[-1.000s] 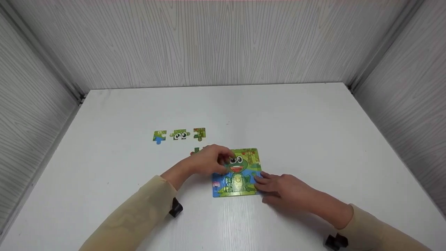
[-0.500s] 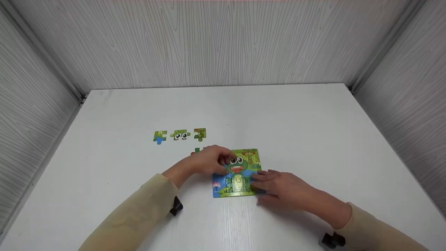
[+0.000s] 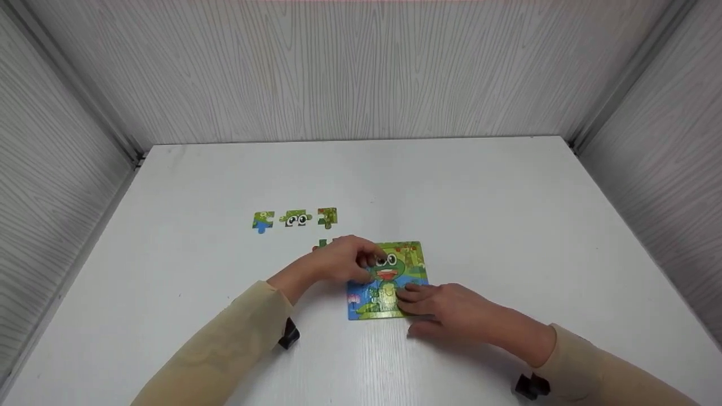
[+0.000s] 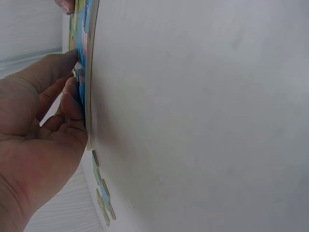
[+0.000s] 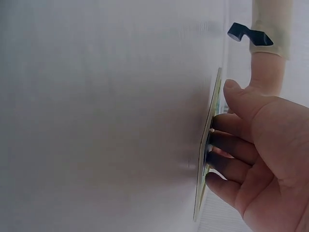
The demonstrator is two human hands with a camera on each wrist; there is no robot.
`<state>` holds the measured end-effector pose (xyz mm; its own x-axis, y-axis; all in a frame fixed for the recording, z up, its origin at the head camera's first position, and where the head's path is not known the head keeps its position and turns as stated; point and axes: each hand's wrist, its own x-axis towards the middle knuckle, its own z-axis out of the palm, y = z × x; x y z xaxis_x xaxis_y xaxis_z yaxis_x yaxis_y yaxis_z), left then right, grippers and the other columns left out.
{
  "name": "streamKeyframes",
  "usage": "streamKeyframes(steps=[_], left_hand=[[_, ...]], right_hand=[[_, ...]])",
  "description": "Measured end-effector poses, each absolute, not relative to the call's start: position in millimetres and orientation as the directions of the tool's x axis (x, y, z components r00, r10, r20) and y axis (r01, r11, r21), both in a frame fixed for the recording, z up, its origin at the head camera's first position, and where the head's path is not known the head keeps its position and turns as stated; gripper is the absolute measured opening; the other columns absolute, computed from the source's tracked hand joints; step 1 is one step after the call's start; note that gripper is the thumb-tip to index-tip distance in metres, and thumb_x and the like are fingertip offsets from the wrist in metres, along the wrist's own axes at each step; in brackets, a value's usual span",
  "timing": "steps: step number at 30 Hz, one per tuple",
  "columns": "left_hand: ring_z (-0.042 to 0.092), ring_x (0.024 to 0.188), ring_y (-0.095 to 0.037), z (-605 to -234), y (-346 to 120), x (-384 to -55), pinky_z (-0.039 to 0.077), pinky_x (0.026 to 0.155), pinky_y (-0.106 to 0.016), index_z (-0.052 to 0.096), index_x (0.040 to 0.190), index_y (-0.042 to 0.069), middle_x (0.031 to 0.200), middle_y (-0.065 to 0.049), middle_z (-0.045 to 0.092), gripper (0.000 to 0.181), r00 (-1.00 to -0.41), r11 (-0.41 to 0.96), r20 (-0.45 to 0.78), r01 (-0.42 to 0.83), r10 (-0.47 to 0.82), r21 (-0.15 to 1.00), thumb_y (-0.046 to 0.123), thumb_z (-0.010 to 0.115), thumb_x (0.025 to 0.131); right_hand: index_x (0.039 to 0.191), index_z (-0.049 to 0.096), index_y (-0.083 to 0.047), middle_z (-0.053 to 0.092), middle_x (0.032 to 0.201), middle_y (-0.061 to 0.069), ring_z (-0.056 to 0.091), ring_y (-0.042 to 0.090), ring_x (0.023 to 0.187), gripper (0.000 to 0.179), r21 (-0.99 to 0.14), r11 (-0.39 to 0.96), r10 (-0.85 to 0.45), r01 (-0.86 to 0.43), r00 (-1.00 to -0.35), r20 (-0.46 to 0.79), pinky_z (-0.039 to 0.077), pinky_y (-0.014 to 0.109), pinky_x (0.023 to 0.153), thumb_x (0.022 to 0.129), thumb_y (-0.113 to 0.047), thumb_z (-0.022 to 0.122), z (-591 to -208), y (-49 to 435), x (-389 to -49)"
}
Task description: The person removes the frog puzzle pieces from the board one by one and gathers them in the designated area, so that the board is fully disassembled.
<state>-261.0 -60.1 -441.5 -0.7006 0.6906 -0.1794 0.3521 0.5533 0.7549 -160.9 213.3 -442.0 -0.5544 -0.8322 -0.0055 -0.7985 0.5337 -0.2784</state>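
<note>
A square frog jigsaw puzzle lies on the white table. My left hand is over its left side, with the thumb and curled fingertips close together at the frog's face. In the left wrist view, the edge of a small puzzle piece shows between that thumb and the fingers, mostly hidden by them. My right hand rests its extended fingers on the puzzle's lower right part. Seen from the right wrist, the fingertips touch the picture side and the thumb stands apart.
Farther back on the left lie three loose pieces: a blue-green one, one with two eyes and one with a tree. Another loose piece is partly hidden behind my left hand. Grey wood-grain panels enclose the table.
My right hand has slid left from the puzzle's right edge farther onto the picture. The left hand keeps about the same place on the puzzle, and the loose pieces lie as before.
</note>
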Motion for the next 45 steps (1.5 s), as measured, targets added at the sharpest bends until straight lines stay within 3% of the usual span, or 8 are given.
streamKeyframes(steps=[4,22,45], left_hand=[[0.058,0.092,-0.017,-441.8,-59.2,-261.7,0.05,0.085,-0.034,0.074,0.132,0.014,0.104,0.0,0.068,0.041,-0.703,0.564,-0.189,0.349,0.686,0.748,0.008,0.079,0.092],[0.057,0.089,-0.016,-444.2,-57.6,-262.4,0.05,0.08,-0.031,0.074,0.135,0.015,0.104,0.002,0.067,0.04,-0.704,0.579,-0.199,0.353,0.682,0.735,0.012,0.077,0.094],[0.058,0.089,-0.015,-444.8,-56.9,-263.6,0.051,0.081,-0.033,0.075,0.133,0.016,0.103,0.002,0.068,0.039,-0.699,0.572,-0.187,0.37,0.69,0.732,0.013,0.077,0.094]], right_hand=[[0.147,0.064,-0.007,0.059,0.152,0.012,0.058,0.03,0.138,0.054,-0.282,0.547,-0.825,-0.788,-0.565,-0.023,0.059,0.047,0.09,0.105,-0.041,0.067,-444.2,214.5,-159.8],[0.153,0.058,-0.009,0.051,0.159,0.01,0.048,0.03,0.147,0.054,-0.352,0.58,-0.804,-0.734,-0.586,-0.101,0.052,0.052,0.104,0.107,-0.038,0.065,-446.6,216.1,-159.9],[0.152,0.059,-0.01,0.052,0.158,0.01,0.049,0.03,0.146,0.054,-0.341,0.577,-0.806,-0.742,-0.583,-0.096,0.055,0.052,0.099,0.106,-0.036,0.068,-443.8,216.7,-159.7]])
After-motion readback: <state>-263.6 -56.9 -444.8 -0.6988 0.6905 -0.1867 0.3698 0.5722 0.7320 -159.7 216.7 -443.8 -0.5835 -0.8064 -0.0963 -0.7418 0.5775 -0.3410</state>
